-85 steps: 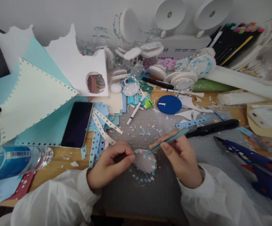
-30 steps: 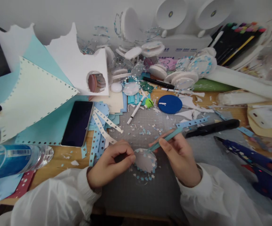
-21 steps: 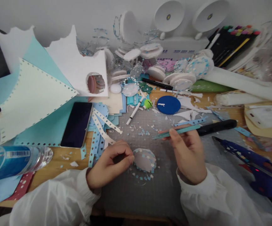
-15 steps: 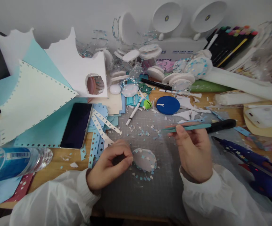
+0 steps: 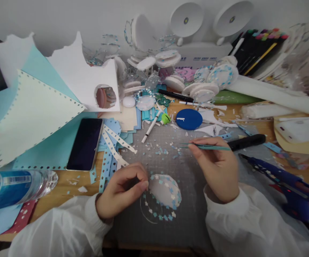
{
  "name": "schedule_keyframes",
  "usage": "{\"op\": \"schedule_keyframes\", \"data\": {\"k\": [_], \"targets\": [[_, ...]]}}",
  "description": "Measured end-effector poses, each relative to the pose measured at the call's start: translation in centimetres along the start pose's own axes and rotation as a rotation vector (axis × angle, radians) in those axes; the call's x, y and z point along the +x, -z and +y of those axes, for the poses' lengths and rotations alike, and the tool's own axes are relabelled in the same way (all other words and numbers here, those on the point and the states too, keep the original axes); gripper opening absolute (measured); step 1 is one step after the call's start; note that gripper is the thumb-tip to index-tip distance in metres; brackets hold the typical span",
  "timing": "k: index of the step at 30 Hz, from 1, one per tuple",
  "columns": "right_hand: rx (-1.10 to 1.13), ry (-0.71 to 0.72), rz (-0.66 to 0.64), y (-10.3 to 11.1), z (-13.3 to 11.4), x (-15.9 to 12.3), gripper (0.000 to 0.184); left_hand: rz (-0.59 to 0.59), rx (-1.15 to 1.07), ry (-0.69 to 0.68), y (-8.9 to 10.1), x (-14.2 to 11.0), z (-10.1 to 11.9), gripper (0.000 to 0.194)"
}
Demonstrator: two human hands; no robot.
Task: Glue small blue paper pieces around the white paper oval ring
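Observation:
My left hand [image 5: 123, 189] pinches the edge of a pale round disc [image 5: 163, 188] trimmed with small blue and white paper stars. From it trails a clear thin loop [image 5: 143, 210] with a row of the same stars [image 5: 161, 215] along part of it. What exactly lies between the fingertips is too small to tell. In my right hand [image 5: 214, 171] is a pair of teal tweezers [image 5: 210, 146], pointing left over the grey mat. Loose paper stars [image 5: 162, 150] lie scattered on the mat, left of the tweezers' tips.
A blue glue gun [image 5: 283, 182] and a black-handled tool [image 5: 248, 142] lie to the right. Left are a phone [image 5: 85, 144], punched paper strips [image 5: 114, 146] and a water bottle [image 5: 17, 184]. Behind stand a blue oval lid [image 5: 189, 119] and many white discs [image 5: 167, 59].
The disc has tilted and come slightly nearer, and the star-lined loop shows more. The tweezers in my right hand have turned, now seen thinner, and shifted a little left.

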State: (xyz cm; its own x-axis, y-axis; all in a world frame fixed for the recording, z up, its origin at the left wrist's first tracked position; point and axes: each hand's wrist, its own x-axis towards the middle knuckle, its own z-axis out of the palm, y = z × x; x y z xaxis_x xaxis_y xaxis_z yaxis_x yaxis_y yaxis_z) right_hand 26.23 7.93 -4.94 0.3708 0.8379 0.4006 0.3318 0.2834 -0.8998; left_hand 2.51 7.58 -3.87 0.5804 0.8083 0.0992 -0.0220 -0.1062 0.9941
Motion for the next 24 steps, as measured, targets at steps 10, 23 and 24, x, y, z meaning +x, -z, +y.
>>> {"op": "schedule_keyframes", "data": {"k": [10, 23, 24], "targets": [[-0.158, 0.218, 0.118, 1.4, 0.6, 1.1, 0.013, -0.011, 0.038, -0.047, 0.0, -0.1, -0.1, 0.017], [-0.326, 0.162, -0.148, 1.8, -0.2, 0.6, 0.011, 0.059, -0.013, -0.009, 0.0, 0.1, 0.0, 0.018], [-0.332, 0.165, -0.151, 1.7, -0.3, 0.6, 0.011, 0.057, -0.013, -0.012, 0.0, 0.1, 0.0, 0.018]]}}
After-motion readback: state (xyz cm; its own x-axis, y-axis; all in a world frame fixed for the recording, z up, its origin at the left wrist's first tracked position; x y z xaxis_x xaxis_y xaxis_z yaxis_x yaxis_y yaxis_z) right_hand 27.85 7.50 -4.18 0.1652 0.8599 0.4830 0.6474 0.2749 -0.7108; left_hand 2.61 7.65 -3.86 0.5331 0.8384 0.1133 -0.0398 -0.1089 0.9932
